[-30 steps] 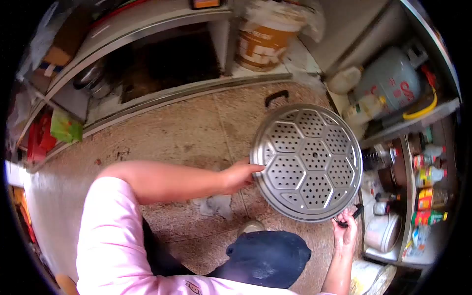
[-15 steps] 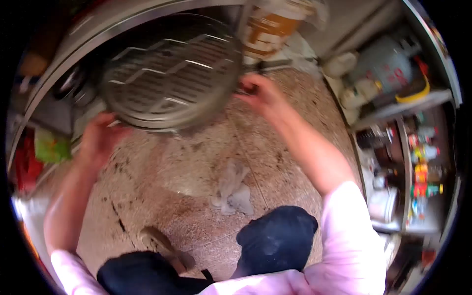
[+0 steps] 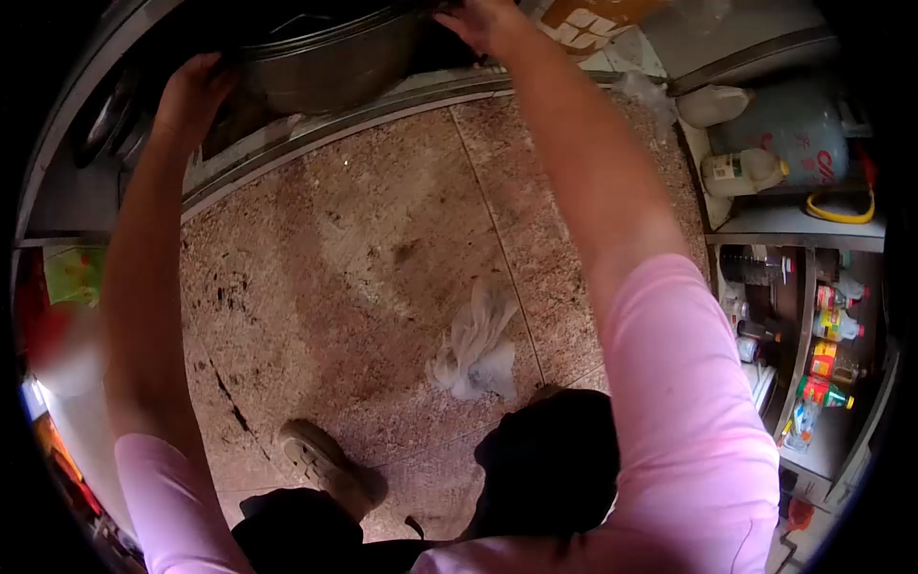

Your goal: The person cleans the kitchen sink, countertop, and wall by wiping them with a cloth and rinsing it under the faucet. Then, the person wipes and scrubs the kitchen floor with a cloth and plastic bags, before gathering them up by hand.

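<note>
My left hand [image 3: 196,96] is at the left side of the steel pot [image 3: 330,72], fingers bent; my right hand [image 3: 488,29] is at its right end, fingers curled. Whether either is clenched on a handle or only pressed to the metal I cannot tell, as the contact points are in shadow. The pot is at the mouth of the low cupboard, its upper part cut off by the edge of view. Its lower wall is close to the sill [image 3: 239,163]; I cannot tell whether it rests there. To the right, the bucket [image 3: 593,24] stands just beyond my right hand, leaving little room on that side. Between my forearms the floor [image 3: 382,220] is open up to the sill, with a crumpled white rag [image 3: 478,349] lying nearer my knees and my shoe [image 3: 330,464] to its left. Farther right are the gas bottle [image 3: 813,143] and the shelved bottles [image 3: 832,368]. Compared with half a second ago, the pot is farther forward; its side wall faces me where the holed top showed, and both arms reach farther out. The rag remains on the floor.
</note>
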`<state>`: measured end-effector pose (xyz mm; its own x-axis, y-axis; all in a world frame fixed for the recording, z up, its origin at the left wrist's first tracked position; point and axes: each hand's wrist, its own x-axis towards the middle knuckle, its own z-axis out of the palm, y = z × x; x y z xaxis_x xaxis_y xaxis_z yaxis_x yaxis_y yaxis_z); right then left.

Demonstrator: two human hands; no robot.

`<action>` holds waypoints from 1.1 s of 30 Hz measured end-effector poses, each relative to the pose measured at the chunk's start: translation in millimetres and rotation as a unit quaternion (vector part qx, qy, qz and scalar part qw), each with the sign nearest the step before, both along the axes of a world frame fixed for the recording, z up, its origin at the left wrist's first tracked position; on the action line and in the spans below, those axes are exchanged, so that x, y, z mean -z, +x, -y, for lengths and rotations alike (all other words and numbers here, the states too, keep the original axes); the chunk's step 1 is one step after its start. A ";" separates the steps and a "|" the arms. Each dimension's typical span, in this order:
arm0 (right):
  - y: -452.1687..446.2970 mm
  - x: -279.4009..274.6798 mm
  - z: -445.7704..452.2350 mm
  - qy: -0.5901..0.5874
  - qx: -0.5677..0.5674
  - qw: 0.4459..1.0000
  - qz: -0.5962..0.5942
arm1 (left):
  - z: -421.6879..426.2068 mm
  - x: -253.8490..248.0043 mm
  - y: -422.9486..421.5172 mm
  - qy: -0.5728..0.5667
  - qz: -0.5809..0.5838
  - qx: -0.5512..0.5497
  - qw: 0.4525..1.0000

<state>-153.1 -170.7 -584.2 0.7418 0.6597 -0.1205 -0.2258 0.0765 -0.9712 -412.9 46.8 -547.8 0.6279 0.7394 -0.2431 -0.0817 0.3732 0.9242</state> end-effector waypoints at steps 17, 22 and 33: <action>-308.1 141.7 438.4 -0.288 0.033 0.852 0.436 | 254.8 55.0 -16.7 0.505 -0.097 0.415 0.751; -307.3 162.2 680.6 -0.353 0.452 0.819 0.015 | 293.8 87.0 -26.6 0.442 -0.128 0.502 0.732; -173.9 157.5 368.8 -0.367 -0.008 0.838 0.403 | 238.7 -99.0 44.0 0.719 -0.076 0.281 0.630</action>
